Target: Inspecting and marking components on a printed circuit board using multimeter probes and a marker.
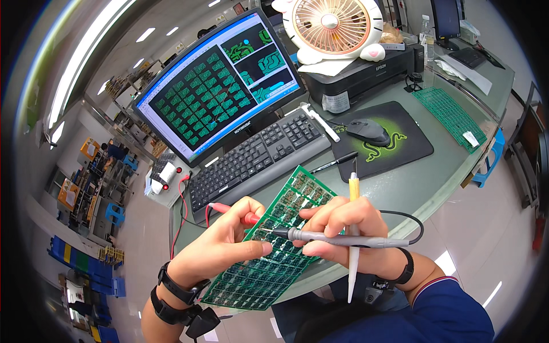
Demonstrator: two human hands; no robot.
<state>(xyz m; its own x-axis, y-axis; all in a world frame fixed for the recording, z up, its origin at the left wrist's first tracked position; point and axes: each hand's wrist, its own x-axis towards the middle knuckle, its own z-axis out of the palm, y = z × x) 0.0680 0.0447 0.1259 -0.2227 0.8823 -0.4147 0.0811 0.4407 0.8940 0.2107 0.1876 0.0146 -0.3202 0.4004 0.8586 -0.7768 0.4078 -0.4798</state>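
Note:
My left hand (220, 243) grips a green panel of many small circuit boards (251, 283) by its left edge, thumb on the face. The panel is tilted in front of me, above the desk's near edge. A red test probe (250, 218) also sits in that hand, pointing at the panel; its tip is hard to see. My right hand (360, 223) is closed around a grey test probe (372, 242), whose thin tip reaches the panel near my left thumb. Between the same fingers stands a slim tool (353, 268), yellow above and white below, with a thin dark point upward.
Behind the panel are a black keyboard (257, 151) and a monitor (211, 86) showing a board layout. To the right lie a marker pen (333, 163), a mouse (369, 132) on a black mat (409, 140), and another green panel (449, 114). A fan (329, 22) stands on a printer (360, 74).

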